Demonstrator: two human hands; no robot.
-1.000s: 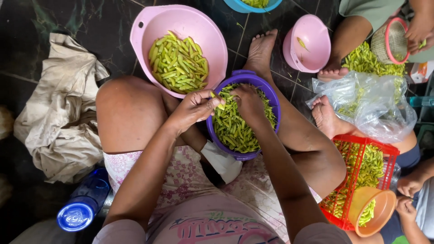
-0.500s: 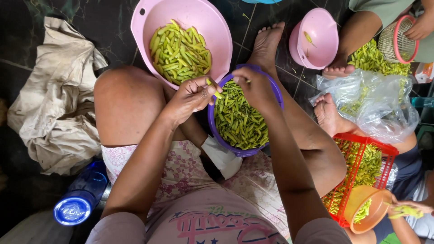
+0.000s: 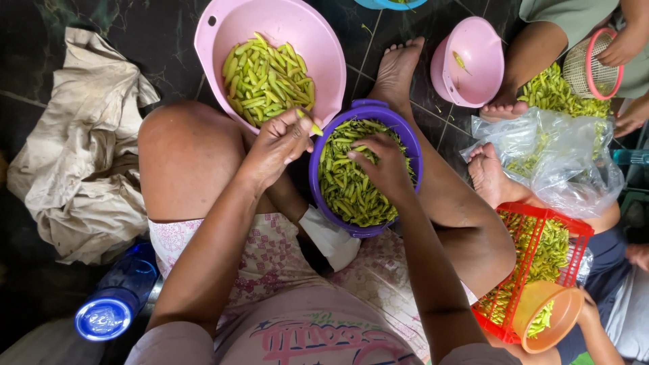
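— What are your hands doing?

— My left hand (image 3: pixel 278 143) is pinched shut on one green pod (image 3: pixel 309 124), holding it at the rim between the purple bowl (image 3: pixel 323 162) and the big pink bowl (image 3: pixel 284 27) in the upper middle of the frame. Half a second ago that hand was right beside my right, both over the purple bowl; it has since drawn off to the left towards the pink bowl.

— And the right?

— My right hand (image 3: pixel 382 164) is now down in the purple bowl, fingers curled over the heap of pods (image 3: pixel 351 192). Whether it grips one I cannot tell. Earlier it was raised at the bowl's far rim.

— Where does the purple bowl sit?

— In the centre of the frame, between my legs, just below the pink bowl with its own pile of pods.

— Anything around you?

— A crumpled cloth (image 3: pixel 78 135) on the floor at left, a blue bottle (image 3: pixel 111 304) at lower left, a red basket (image 3: pixel 534 270) of pods at lower right, and a small pink bowl (image 3: pixel 473 61) at upper right.
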